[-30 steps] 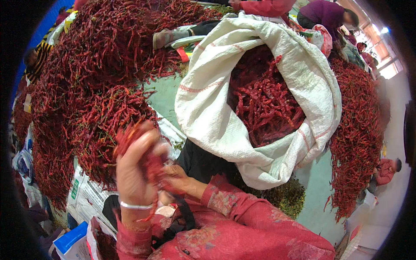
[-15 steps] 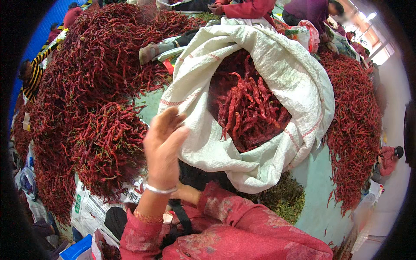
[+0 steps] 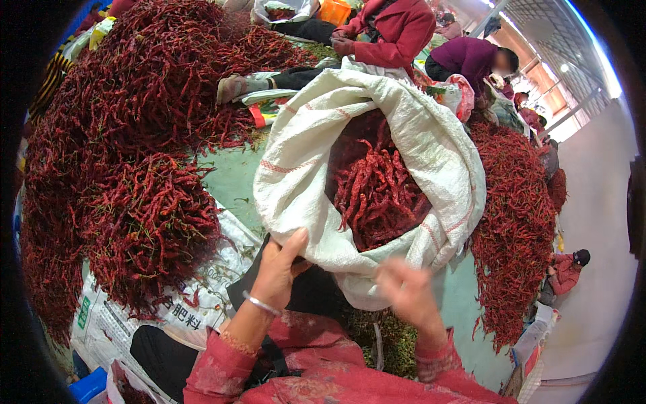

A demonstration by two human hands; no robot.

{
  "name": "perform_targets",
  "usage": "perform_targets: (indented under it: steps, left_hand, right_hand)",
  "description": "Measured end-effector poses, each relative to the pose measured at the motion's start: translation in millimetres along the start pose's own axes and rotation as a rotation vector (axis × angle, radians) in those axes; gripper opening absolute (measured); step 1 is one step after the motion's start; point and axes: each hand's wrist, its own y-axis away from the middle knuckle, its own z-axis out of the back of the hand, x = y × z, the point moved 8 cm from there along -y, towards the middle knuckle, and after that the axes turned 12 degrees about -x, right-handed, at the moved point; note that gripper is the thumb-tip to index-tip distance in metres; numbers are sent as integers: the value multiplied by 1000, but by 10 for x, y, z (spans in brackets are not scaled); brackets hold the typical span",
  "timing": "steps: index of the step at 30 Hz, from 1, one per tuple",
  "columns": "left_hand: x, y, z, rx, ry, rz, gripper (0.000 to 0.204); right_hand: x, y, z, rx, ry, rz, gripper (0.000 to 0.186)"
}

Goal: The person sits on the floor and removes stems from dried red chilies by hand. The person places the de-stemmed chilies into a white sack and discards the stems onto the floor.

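A white woven sack [image 3: 289, 178] with thin red stripes stands before me, its rim rolled outward. Dried red chillies [image 3: 380, 192] lie inside. My left hand [image 3: 277, 269], with a pale bangle at the wrist, is at the sack's near left side. Its thumb presses on the cloth and its fingers curl underneath. My right hand [image 3: 410, 293] is at the near right side of the sack. Motion smears its fingers, so whether they hold the cloth cannot be made out.
A large heap of chillies [image 3: 134, 87] rises on the left, with a smaller pile [image 3: 148, 229] on a printed white sheet [image 3: 229, 269]. Another heap [image 3: 515, 242] lies on the right. Green stem scraps [image 3: 397, 343] lie below the sack. A seated person in red [image 3: 397, 34] works beyond it.
My left hand has come down from above the sack's left side onto its near left edge. My right hand, hidden before, now shows at the near right. The whole view has shifted.
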Motion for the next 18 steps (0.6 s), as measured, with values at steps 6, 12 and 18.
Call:
perform_targets:
  steps: [6,12,18]
  left_hand:
    - [-107,-94,-128,128,193,-270,28]
    - [-625,119,-8,83,195,-410,26]
    - [-733,172,103,110,-4,-512,33]
  right_hand:
    - [-446,-1131,-271,-269,538,91,78]
    - [-693,-1665,-930,-100,729,331,74]
    - [-1880,-2425,-128,-118,1212,490,67]
